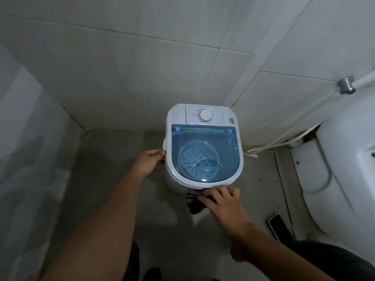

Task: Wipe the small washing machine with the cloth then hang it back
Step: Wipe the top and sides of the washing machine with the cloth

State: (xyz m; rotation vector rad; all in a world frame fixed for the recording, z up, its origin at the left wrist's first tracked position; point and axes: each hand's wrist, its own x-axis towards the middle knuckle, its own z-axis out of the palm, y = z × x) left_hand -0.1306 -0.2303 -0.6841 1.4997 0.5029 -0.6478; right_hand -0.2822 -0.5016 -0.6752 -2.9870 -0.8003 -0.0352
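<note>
Tiled bathroom corner holds the small white washing machine with blue translucent lid (205,147). Left hand (149,161) grips its side, likely steadying it, while right hand (221,201) presses the dark striped cloth (194,203) against its front.

Scene is being lit dimly and evenly, cool grey cast. Soft shadows are being thrown on the floor (113,159). Tile lines are being bent by wide-angle distortion at the edges. Right hand (221,201) is being slightly motion-blurred.
</note>
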